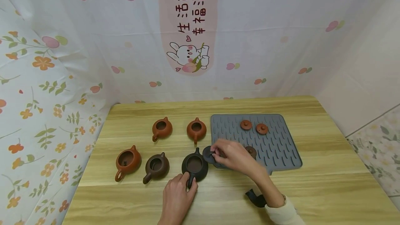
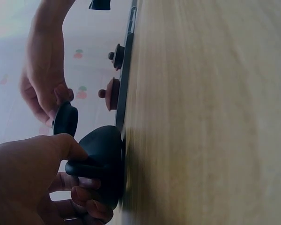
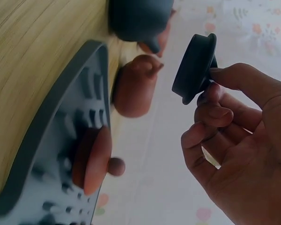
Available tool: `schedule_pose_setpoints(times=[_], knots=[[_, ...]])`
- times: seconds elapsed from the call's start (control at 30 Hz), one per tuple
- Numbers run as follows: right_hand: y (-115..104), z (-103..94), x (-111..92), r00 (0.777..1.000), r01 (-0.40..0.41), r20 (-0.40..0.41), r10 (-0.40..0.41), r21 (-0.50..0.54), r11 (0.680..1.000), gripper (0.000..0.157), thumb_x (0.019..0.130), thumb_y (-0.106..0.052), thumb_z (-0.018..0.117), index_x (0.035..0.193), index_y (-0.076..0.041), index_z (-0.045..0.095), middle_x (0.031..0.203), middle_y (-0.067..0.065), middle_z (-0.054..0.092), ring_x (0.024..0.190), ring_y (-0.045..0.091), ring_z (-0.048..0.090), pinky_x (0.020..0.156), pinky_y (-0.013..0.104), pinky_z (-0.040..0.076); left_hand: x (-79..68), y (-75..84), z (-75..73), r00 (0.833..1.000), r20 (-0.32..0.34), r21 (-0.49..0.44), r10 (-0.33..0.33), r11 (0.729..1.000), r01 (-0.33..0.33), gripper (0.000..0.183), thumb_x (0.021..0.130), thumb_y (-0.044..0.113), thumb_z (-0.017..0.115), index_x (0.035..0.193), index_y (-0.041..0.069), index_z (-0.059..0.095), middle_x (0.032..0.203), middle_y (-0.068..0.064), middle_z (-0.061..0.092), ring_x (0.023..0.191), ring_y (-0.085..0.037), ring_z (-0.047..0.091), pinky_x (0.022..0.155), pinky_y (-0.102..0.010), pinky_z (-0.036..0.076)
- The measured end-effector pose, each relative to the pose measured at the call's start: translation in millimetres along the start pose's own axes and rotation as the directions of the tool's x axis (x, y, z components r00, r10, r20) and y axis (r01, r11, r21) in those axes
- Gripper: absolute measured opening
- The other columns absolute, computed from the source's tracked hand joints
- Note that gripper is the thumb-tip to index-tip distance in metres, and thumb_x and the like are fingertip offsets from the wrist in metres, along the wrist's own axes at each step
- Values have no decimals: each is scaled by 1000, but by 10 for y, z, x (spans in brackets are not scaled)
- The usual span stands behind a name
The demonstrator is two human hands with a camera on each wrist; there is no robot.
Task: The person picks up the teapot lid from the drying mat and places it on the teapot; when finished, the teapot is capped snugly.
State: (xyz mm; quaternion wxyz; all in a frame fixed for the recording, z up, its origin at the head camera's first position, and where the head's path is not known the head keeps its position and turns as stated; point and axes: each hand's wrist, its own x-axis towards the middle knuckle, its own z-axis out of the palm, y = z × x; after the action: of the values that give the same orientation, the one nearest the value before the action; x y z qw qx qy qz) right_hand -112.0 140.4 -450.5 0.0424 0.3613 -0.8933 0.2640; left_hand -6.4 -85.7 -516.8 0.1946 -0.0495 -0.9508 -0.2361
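Note:
A black teapot (image 1: 195, 162) without its lid stands on the table, spout pointing away. My left hand (image 1: 178, 195) grips its handle, the thumb on top and fingers below in the left wrist view. Between thumb and fingers my right hand (image 1: 235, 157) pinches the knob of a black lid (image 1: 208, 155). That lid is in the air just right of the teapot's opening; in the right wrist view the lid (image 3: 194, 68) is tilted, its underside facing the teapot (image 3: 139, 18). A brown lid (image 1: 251, 151) is partly hidden behind the right hand.
A grey ridged mat (image 1: 290, 155) at the right bears two orange-brown lids (image 1: 246, 124) near its far side. To the left stand a dark brown open teapot (image 1: 160, 171) and an orange-brown one (image 1: 132, 159). Behind are two more orange-brown teapots (image 1: 200, 133). Printed cloth (image 1: 134, 44) hangs behind the table.

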Motion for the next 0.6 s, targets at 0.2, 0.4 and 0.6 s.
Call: schedule_pose_setpoints(times=[0.2,0.4,0.6], knots=[[-129,51,94,999,31,12,-31,0,1000,8,98,-5,79,103,-9,75,90,-4,67,73,2,55,63,18,46,2,4,1,1000,20,3,-4,1000,4,34,85,17,87,72,17,56,64,10,38,55,-7,32,54,-26,31],[-228,138,153,998,37,56,-37,3,999,9,97,-7,81,104,-9,75,93,-2,69,73,1,55,62,15,44,-9,-43,63,999,-37,2,35,999,-35,30,80,16,87,72,15,58,63,9,38,54,-7,31,50,-30,32],[-298,237,182,995,36,91,-31,-46,998,9,96,-10,82,102,-11,76,97,-2,73,71,2,57,60,15,44,3,-17,4,999,41,5,2,1000,-3,28,85,18,87,75,15,61,64,9,41,54,-10,36,53,-28,33]])
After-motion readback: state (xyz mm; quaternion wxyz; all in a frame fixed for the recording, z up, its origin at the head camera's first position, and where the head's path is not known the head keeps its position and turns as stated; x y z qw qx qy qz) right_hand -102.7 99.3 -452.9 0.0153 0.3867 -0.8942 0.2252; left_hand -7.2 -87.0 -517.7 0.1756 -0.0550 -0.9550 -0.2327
